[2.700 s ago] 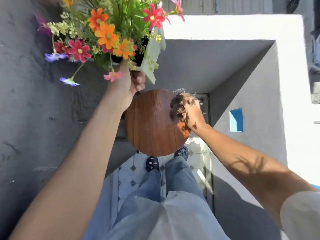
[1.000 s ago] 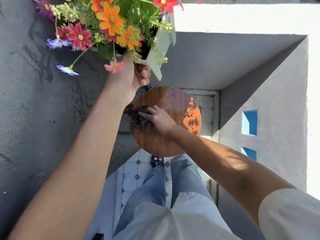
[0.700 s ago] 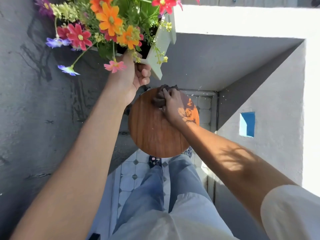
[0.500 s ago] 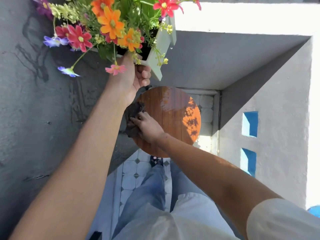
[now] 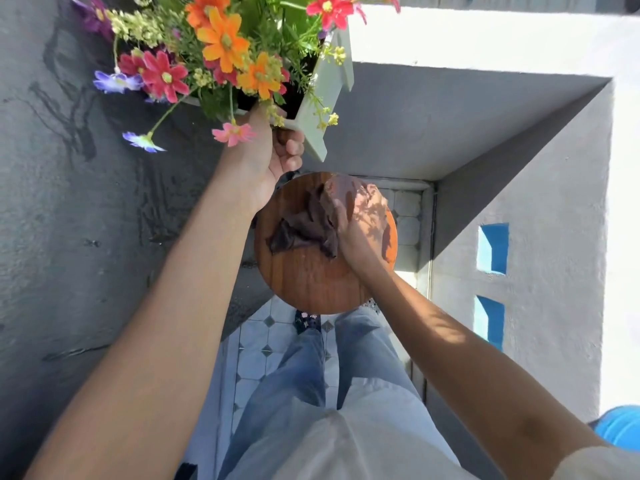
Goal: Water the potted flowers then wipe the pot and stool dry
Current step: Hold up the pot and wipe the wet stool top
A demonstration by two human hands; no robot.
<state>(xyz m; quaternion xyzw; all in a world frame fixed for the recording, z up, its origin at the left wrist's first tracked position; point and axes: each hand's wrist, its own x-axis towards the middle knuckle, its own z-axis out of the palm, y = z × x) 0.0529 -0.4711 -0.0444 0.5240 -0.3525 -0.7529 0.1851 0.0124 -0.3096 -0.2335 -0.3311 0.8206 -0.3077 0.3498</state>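
Observation:
My left hand (image 5: pixel 273 154) grips the near rim of a pale green pot (image 5: pixel 325 95) and holds it in the air, tilted, above the stool's far left. Orange, red, pink and purple flowers (image 5: pixel 221 53) spill out of the pot. Below stands a round brown wooden stool (image 5: pixel 304 278). My right hand (image 5: pixel 360 220) presses a dark brown cloth (image 5: pixel 304 226) flat on the far half of the stool top, with the cloth bunched to the hand's left.
A rough grey wall (image 5: pixel 69 237) runs along the left. A white wall (image 5: pixel 540 237) with blue openings (image 5: pixel 491 247) closes the right side. Tiled floor (image 5: pixel 263 344) and my legs in jeans (image 5: pixel 311 375) lie below the stool. A blue container (image 5: pixel 620 427) shows at the lower right.
My right hand has swept the cloth from the stool's left edge across to its far right part. My left hand keeps the pot lifted in about the same place.

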